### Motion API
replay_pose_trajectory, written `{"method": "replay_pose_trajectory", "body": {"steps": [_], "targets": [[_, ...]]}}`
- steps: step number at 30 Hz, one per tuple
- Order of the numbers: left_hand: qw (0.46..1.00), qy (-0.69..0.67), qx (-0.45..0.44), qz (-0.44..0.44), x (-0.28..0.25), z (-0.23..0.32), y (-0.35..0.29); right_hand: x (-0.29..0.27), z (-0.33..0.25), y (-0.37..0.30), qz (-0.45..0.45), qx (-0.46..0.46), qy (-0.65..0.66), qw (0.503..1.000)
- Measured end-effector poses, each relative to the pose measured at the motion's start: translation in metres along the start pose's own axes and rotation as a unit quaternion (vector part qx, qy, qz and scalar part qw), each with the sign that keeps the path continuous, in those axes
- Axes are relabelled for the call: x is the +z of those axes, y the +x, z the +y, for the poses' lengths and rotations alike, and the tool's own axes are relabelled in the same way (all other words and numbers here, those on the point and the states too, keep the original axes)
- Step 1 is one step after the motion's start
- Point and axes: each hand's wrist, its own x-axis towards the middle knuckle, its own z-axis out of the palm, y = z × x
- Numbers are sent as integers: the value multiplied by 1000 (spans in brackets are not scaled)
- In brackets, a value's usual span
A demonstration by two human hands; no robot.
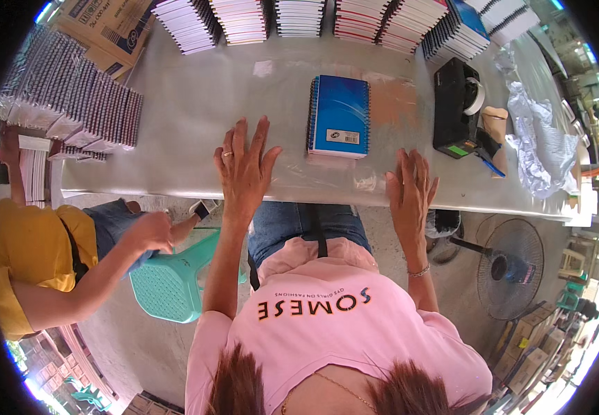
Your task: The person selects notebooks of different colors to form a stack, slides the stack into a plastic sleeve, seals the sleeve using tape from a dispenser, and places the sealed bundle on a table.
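A short stack of spiral notebooks (339, 111) with a blue cover on top lies on the grey table in front of me. Left of it, my left hand (245, 160) rests on the table with its fingers spread, holding nothing. My right hand (409, 183) lies near the table's front edge, just right of the notebooks, its fingers extended and nothing in them. Neither hand touches the stack. A black tape dispenser (455, 107) with a roll of tape stands beyond my right hand.
Wrapped notebook stacks (71, 104) and a cardboard box (105, 31) occupy the left. More notebook stacks (299, 17) line the far side. Crumpled plastic (538, 138) lies at the right. A person in yellow (36, 256) sits left by a green stool (171, 283); a fan (510, 268) stands right.
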Motion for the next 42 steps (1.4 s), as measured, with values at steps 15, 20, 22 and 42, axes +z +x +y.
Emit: {"method": "replay_pose_trajectory", "body": {"steps": [15, 20, 22, 42], "targets": [[978, -202, 7, -52, -22, 25, 8, 6, -46, 19, 4, -5, 252, 968], [977, -211, -8, -28, -5, 44, 8, 23, -58, 31, 8, 9, 155, 988], [977, -213, -6, -30, -5, 46, 9, 24, -54, 33, 7, -2, 158, 987], [973, -158, -168, 18, 12, 11, 2, 81, 56, 29, 40, 80, -93, 992]]}}
